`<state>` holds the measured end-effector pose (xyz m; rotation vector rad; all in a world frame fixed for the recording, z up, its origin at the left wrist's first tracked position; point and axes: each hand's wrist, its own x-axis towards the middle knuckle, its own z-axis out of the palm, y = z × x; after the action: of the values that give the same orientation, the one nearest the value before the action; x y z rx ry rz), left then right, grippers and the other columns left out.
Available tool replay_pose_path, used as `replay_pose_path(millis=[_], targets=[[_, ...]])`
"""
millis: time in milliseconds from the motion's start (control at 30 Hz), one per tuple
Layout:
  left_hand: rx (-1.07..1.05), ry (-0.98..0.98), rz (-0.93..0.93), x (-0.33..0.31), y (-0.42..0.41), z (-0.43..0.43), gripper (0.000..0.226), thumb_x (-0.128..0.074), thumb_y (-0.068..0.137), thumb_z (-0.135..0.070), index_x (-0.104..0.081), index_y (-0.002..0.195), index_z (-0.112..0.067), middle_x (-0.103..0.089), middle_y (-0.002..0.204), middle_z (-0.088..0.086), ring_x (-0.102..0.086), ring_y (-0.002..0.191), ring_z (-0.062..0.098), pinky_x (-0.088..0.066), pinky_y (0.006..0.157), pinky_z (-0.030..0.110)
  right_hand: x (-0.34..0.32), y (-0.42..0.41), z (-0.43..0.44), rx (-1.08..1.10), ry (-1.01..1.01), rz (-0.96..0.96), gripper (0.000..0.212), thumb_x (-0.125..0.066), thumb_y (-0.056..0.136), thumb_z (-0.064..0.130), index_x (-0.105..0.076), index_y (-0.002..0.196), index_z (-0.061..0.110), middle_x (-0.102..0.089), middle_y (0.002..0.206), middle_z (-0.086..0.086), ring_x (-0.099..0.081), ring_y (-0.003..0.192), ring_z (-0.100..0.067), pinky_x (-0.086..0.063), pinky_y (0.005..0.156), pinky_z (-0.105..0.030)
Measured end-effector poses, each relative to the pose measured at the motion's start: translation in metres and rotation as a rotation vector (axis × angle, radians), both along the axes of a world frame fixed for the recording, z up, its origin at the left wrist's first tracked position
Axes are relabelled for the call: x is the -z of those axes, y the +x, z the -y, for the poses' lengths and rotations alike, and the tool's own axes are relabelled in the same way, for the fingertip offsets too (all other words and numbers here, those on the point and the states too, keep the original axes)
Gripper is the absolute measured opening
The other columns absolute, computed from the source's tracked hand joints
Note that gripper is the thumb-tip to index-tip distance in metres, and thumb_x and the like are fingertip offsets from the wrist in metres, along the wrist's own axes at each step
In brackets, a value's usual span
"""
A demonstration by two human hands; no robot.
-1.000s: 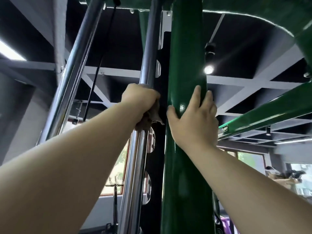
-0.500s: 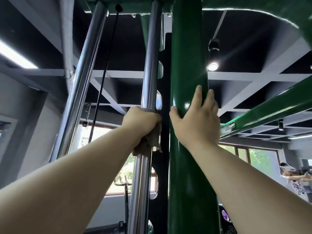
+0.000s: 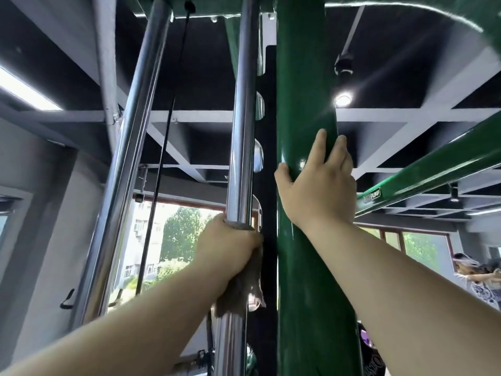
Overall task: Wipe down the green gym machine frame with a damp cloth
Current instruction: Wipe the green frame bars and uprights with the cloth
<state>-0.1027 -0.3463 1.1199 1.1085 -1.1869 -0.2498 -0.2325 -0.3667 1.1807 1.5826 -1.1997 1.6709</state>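
A thick green upright post (image 3: 303, 77) of the gym machine frame rises through the middle of the view. My right hand (image 3: 320, 185) holds it, thumb on the left side and fingers curving round the right. Just left of it stands a chrome guide rod (image 3: 242, 118). My left hand (image 3: 230, 245) grips that rod with a brownish cloth (image 3: 244, 291) wrapped round it; the cloth's end hangs out below my fist.
A second chrome rod (image 3: 135, 118) leans at the left with a thin black cable (image 3: 168, 126) beside it. A green crossbar (image 3: 433, 169) runs up to the right. A black notched plate (image 3: 267, 158) sits between rod and post. A person (image 3: 477, 278) stands at the far right.
My left hand has slid the cloth down the chrome rod. My right hand has stayed on the green post. The view has tilted a little lower, showing more of the windows.
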Motion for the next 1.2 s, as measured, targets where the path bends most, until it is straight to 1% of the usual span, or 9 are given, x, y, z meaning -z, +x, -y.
replay_pose_path(millis=[100, 233, 333, 433, 533, 700, 833, 967, 1200], targets=[[-0.048, -0.077, 0.084, -0.083, -0.004, -0.004, 0.012, -0.069, 0.078, -0.015, -0.064, 0.083, -0.005, -0.064, 0.070, 0.007, -0.070, 0.082, 0.032, -0.058, 0.064, 0.035, 0.001, -0.002, -0.003, -0.025, 0.026, -0.006, 0.083, -0.042, 0.095, 0.054, -0.004, 0.157, 0.015, -0.005, 0.163, -0.018, -0.014, 0.148, -0.034, -0.029, 0.114, -0.047], [-0.044, -0.116, 0.061, -0.165, -0.011, -0.015, 0.008, -0.062, 0.080, -0.006, -0.068, 0.075, -0.002, -0.061, 0.045, 0.011, -0.058, 0.035, 0.025, -0.050, 0.038, 0.034, -0.014, -0.011, -0.009, -0.079, 0.042, -0.007, 0.071, -0.049, 0.093, 0.049, -0.024, 0.150, 0.014, -0.023, 0.156, -0.017, -0.025, 0.139, -0.035, -0.031, 0.109, -0.046], [-0.060, -0.138, 0.085, -0.196, -0.013, -0.016, 0.007, -0.061, 0.081, -0.005, -0.064, 0.083, 0.000, -0.058, 0.039, 0.011, -0.055, 0.031, 0.024, -0.052, 0.039, 0.037, -0.055, -0.024, -0.016, -0.075, -0.031, -0.048, 0.050, -0.050, 0.093, 0.041, -0.042, 0.137, 0.018, -0.039, 0.143, -0.008, -0.033, 0.129, -0.030, -0.033, 0.104, -0.042], [-0.040, -0.168, 0.064, -0.230, -0.014, -0.014, 0.012, -0.064, 0.080, -0.006, -0.060, 0.074, 0.003, -0.056, 0.039, 0.013, -0.058, 0.037, 0.028, -0.056, 0.045, 0.048, -0.107, -0.031, -0.025, -0.066, -0.028, -0.168, 0.052, -0.047, 0.096, 0.041, -0.038, 0.143, 0.020, -0.036, 0.149, -0.005, -0.029, 0.137, -0.027, -0.032, 0.107, -0.040], [-0.038, -0.183, 0.076, -0.270, -0.013, -0.008, 0.013, -0.065, 0.082, -0.008, -0.064, 0.080, 0.005, -0.054, 0.036, 0.012, -0.051, 0.026, 0.026, -0.048, 0.034, 0.038, -0.152, -0.034, -0.028, 0.040, -0.063, -0.288, 0.058, -0.044, 0.098, 0.042, -0.032, 0.151, 0.019, -0.020, 0.162, -0.003, -0.014, 0.149, -0.023, -0.025, 0.115, -0.043], [-0.016, -0.161, 0.221, -0.336, -0.004, 0.006, 0.025, -0.054, 0.090, -0.019, -0.058, 0.074, 0.000, -0.059, 0.045, 0.015, -0.058, 0.046, 0.027, -0.056, 0.077, 0.045, -0.199, -0.024, -0.030, 0.008, -0.104, -0.374, 0.063, -0.039, 0.102, 0.043, -0.021, 0.156, 0.018, -0.008, 0.166, 0.002, -0.004, 0.152, -0.016, -0.013, 0.122, -0.040], [-0.075, -0.251, 0.365, -0.373, 0.000, 0.006, 0.029, -0.047, 0.096, -0.016, -0.055, 0.072, -0.001, -0.054, 0.036, 0.010, -0.048, 0.023, 0.019, -0.045, 0.040, 0.023, -0.212, -0.007, -0.007, 0.049, -0.133, -0.470, 0.061, -0.036, 0.102, 0.042, -0.019, 0.157, 0.021, -0.007, 0.166, 0.002, 0.000, 0.152, -0.014, -0.006, 0.123, -0.038], [-0.029, -0.273, 0.514, -0.387, 0.008, 0.012, 0.037, -0.040, 0.098, -0.010, -0.053, 0.065, 0.003, -0.054, 0.037, 0.012, -0.052, 0.028, 0.022, -0.045, 0.034, 0.025, -0.205, -0.003, 0.009, 0.067, -0.177, -0.435, 0.058, -0.032, 0.102, 0.039, -0.019, 0.157, 0.026, -0.001, 0.166, 0.005, 0.001, 0.152, -0.012, 0.001, 0.124, -0.037], [-0.034, -0.330, 0.468, -0.419, 0.006, 0.016, 0.024, -0.057, 0.089, -0.013, -0.056, 0.068, -0.002, -0.059, 0.063, 0.017, -0.053, 0.058, 0.028, -0.050, 0.077, 0.040, -0.202, -0.007, 0.011, 0.066, -0.179, -0.435, 0.056, -0.033, 0.103, 0.032, -0.018, 0.157, 0.027, -0.001, 0.166, 0.008, 0.002, 0.152, -0.010, 0.001, 0.124, -0.037]])
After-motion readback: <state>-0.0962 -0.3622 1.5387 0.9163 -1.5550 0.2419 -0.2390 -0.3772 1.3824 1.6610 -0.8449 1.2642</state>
